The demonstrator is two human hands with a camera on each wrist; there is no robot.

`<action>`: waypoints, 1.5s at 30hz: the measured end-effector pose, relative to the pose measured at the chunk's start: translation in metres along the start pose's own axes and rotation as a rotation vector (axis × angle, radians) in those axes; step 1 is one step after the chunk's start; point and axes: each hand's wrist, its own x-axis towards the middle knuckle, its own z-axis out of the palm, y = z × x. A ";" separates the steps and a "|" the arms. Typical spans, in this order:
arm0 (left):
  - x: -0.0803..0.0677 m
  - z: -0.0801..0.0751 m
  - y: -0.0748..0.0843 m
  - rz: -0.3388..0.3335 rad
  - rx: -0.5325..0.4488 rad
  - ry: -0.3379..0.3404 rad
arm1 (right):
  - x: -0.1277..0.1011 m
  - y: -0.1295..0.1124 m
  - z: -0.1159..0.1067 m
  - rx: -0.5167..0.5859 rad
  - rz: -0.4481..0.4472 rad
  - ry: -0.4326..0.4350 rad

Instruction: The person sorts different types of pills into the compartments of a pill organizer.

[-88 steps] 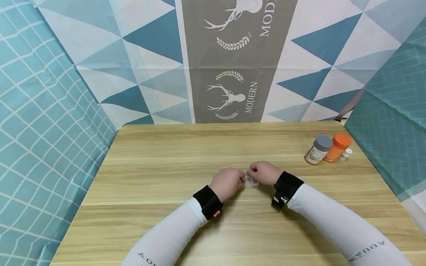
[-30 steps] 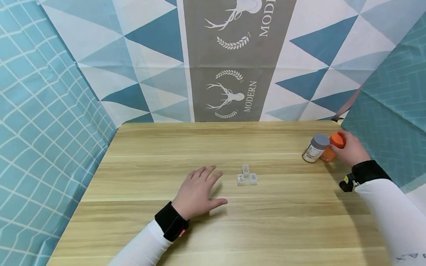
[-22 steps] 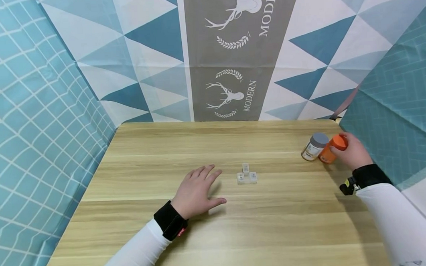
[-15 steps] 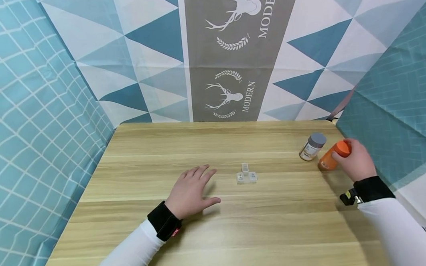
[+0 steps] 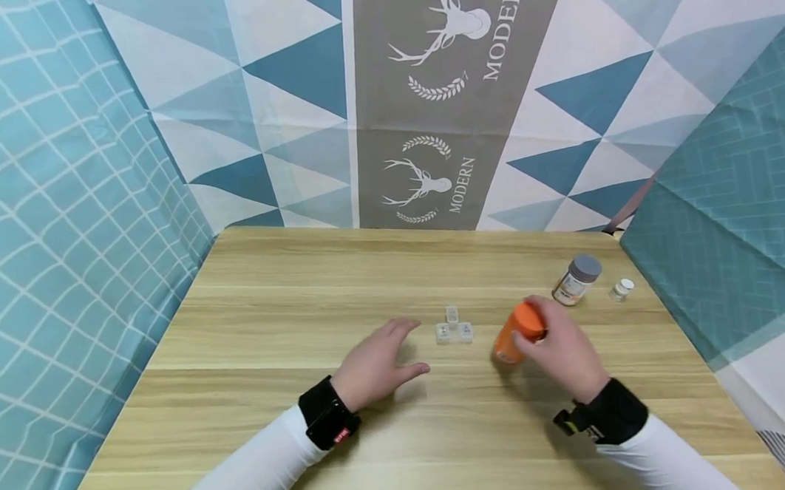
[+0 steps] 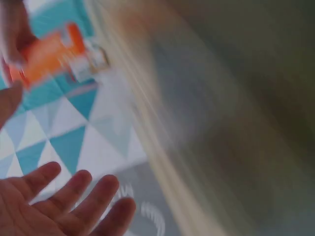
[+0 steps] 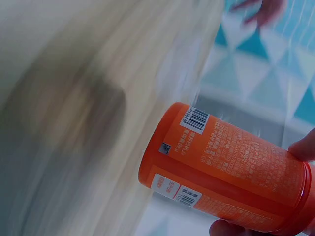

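My right hand (image 5: 564,347) grips an orange bottle (image 5: 509,340) near its orange cap, with thumb and fingers around the top. In the right wrist view the orange bottle (image 7: 221,167) shows printed text and barcode labels, its base over the wooden table. My left hand (image 5: 380,364) is held over the table with fingers spread and holds nothing; its fingers (image 6: 81,196) show relaxed in the left wrist view. Between the hands, slightly farther back, three small clear boxes (image 5: 453,330) stand in a tight group, one behind two.
At the back right of the wooden table (image 5: 288,295) stand a bottle with a grey lid (image 5: 576,280) and a tiny white-capped bottle (image 5: 622,289). Patterned cloth (image 5: 300,131) hangs behind the table and along both sides.
Since the earlier frames my right hand has taken the orange bottle from beside the grey-lidded one and brought it left toward the clear boxes. The tiny white-capped bottle is uncovered. My left hand moved slightly right.
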 end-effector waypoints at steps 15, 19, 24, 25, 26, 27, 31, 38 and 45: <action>0.041 0.032 0.041 -0.040 -0.387 -0.031 | 0.005 -0.055 0.063 0.015 -0.140 -0.071; 0.044 0.035 0.039 -0.076 -0.387 -0.044 | 0.006 -0.054 0.065 0.014 -0.144 -0.073; 0.045 0.036 0.037 -0.069 -0.390 -0.036 | 0.008 -0.052 0.064 0.027 -0.161 -0.099; 0.045 0.037 0.037 -0.065 -0.387 -0.038 | 0.008 -0.051 0.063 0.034 -0.161 -0.108; 0.045 0.037 0.037 -0.062 -0.384 -0.041 | 0.007 -0.051 0.062 0.040 -0.158 -0.116; 0.045 0.037 0.037 -0.059 -0.385 -0.046 | 0.007 -0.050 0.060 0.044 -0.155 -0.120; 0.046 0.037 0.038 -0.070 -0.407 -0.060 | 0.008 -0.049 0.054 0.021 -0.140 -0.106; 0.050 0.037 0.039 -0.087 -0.421 -0.064 | 0.015 -0.053 0.048 -0.145 -0.150 -0.075; 0.054 0.036 0.038 -0.034 -0.397 -0.071 | 0.015 -0.054 0.049 -0.195 -0.227 -0.055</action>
